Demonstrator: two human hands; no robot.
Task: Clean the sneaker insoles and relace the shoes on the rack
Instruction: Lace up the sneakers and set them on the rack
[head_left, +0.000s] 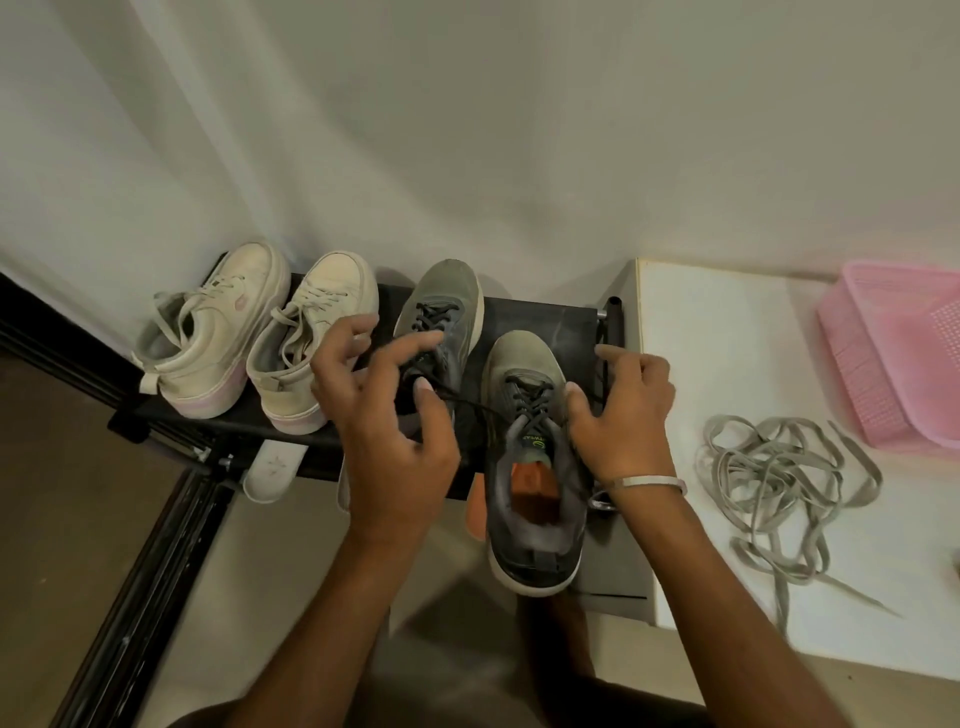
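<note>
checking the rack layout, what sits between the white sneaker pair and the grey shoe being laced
In the head view, the other grey sneaker stands there, partly hidden by the left hand.

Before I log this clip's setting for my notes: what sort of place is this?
Probably a home entryway or shoe corner: a low black shoe rack against a plain wall holds white sneakers and grey sneakers, with a pink basket on a white surface beside it.

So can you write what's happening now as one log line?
step: relacing | left hand: pinches dark lace | right hand: holds grey sneaker | loose grey laces: counter
</note>
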